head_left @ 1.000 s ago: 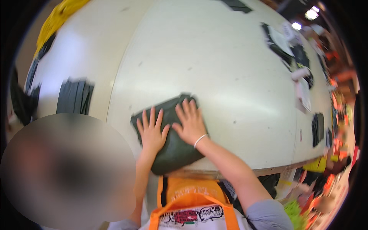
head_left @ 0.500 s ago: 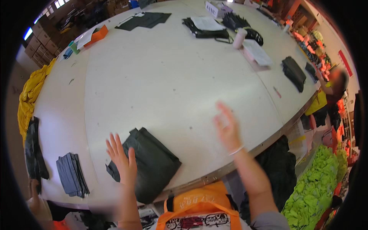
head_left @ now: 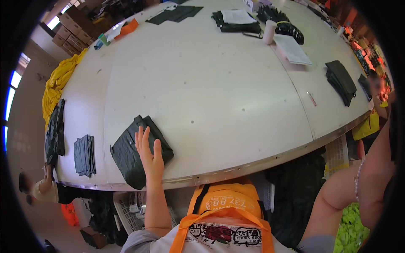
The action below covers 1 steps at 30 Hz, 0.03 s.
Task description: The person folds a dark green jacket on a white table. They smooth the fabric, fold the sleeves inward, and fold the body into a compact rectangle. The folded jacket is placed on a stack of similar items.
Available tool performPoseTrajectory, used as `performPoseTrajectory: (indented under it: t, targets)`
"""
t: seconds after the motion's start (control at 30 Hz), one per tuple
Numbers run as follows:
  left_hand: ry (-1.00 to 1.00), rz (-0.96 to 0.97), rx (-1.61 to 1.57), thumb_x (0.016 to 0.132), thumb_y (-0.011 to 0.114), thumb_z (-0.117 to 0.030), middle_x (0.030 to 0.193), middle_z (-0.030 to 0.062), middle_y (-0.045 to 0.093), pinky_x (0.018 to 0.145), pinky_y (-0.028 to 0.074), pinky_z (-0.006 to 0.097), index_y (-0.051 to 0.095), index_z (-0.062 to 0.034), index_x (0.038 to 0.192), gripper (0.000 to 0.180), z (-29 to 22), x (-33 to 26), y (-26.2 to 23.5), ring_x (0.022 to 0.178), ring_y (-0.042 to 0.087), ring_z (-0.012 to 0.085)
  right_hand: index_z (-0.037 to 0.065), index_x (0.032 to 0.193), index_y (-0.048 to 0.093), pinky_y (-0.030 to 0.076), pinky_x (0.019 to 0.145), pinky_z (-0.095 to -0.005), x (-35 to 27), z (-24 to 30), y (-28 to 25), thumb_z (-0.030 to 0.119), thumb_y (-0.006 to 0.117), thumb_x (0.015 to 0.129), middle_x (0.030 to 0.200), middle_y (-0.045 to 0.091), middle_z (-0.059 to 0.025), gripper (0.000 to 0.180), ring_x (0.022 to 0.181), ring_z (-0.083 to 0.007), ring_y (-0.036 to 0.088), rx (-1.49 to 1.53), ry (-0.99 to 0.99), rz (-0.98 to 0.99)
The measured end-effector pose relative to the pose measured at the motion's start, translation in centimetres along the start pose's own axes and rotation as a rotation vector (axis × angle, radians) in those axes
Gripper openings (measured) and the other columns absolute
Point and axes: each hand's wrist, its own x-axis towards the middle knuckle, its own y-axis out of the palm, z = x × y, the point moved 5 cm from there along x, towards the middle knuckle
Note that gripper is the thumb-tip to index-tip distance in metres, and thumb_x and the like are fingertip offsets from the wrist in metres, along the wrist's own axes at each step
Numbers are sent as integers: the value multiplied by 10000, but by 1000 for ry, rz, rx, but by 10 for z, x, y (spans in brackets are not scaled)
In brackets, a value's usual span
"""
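Over the right part of a folded dark green garment (head_left: 128,154), my left hand (head_left: 152,158) is raised with fingers spread and nothing in it. The garment lies near the front edge of the white table (head_left: 202,97); whether my hand touches it I cannot tell. Close to the camera at the right rim is my right hand (head_left: 377,185), lifted off the table side, with a beaded bracelet (head_left: 358,179) at the wrist. Its fingers are cut off or unclear there. An orange apron (head_left: 228,196) covers my front.
Left of the garment lies a smaller dark folded stack (head_left: 85,156); beyond it are dark cloth (head_left: 55,133) and yellow fabric (head_left: 63,80). Papers (head_left: 292,49), a pale cylinder (head_left: 269,32) and dark bundles (head_left: 341,82) sit on the far and right parts. Other people stand at both sides.
My right hand has swung from above the table back and up to the right rim. My left hand stays open near the garment. The view has shifted.
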Motion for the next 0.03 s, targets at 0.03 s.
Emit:
performPoseTrajectory:
  t: [0.03]
  targets:
    - [0,-1,-24,947,513,-232,1466,154,341,1114,175,468,475,-58,1325,418,-3,8,5,1397,197,352,-53,1341,402,400,995,-378,-28,17,-25,342,344,985,1323,487,-207,536,1226,-304,485,-26,-51,-33]
